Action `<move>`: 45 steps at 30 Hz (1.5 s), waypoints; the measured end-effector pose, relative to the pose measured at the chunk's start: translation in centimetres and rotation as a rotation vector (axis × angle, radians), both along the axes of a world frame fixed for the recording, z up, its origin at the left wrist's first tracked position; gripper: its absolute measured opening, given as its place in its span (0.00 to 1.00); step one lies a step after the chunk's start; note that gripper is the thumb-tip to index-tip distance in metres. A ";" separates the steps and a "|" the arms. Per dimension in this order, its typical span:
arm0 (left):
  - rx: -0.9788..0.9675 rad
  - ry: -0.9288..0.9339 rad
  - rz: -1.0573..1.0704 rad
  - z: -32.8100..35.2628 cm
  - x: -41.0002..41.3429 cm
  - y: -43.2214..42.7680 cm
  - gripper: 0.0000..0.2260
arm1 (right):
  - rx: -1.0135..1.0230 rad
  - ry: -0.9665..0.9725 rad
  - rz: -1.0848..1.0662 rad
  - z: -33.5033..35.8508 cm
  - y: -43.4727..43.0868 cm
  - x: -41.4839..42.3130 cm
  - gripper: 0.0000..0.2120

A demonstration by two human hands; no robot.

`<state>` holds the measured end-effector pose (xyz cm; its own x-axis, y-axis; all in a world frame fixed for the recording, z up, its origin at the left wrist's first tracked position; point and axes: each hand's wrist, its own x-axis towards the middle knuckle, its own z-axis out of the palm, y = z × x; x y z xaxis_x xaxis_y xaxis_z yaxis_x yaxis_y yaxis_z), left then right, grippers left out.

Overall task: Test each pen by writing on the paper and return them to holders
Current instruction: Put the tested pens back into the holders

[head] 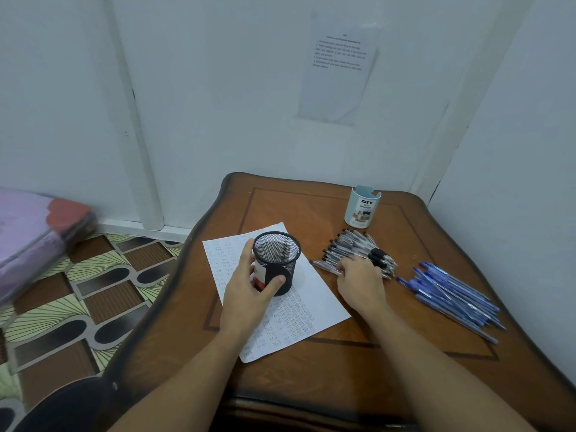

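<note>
On the tabletop (343,363), atop the paper (321,300), the left grip (246,288) wraps the mesh cup (280,260): probably light and stiff, best held round its wall. The right grip (361,279) rests on the black pens (349,244), thin, slick, likely to roll; whether it pinches 1, I cannot tell.

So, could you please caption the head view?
Left hand grips mesh holder on paper; right hand touches black pens.

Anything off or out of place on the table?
Nothing damaged. The black pens and blue pens lie in loose heaps on the table, not in holders. The mesh holder, gripped by the left hand, stands on the paper, which lies askew.
</note>
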<state>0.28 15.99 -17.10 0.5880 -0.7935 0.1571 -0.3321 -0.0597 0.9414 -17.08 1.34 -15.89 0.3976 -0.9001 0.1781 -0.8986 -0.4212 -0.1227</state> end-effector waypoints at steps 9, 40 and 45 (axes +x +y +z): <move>0.017 -0.009 -0.013 0.0 0.0 -0.1 0.39 | -0.063 0.213 0.114 0.3 -0.6 0.3 0.14; -0.014 0.028 -0.023 -0.6 0.3 -0.3 0.38 | 0.573 0.057 -0.072 4.8 -8.9 -0.8 0.58; -0.011 0.022 -0.016 -0.6 0.4 -0.4 0.38 | 0.474 0.131 -0.102 4.5 -9.2 -0.4 0.55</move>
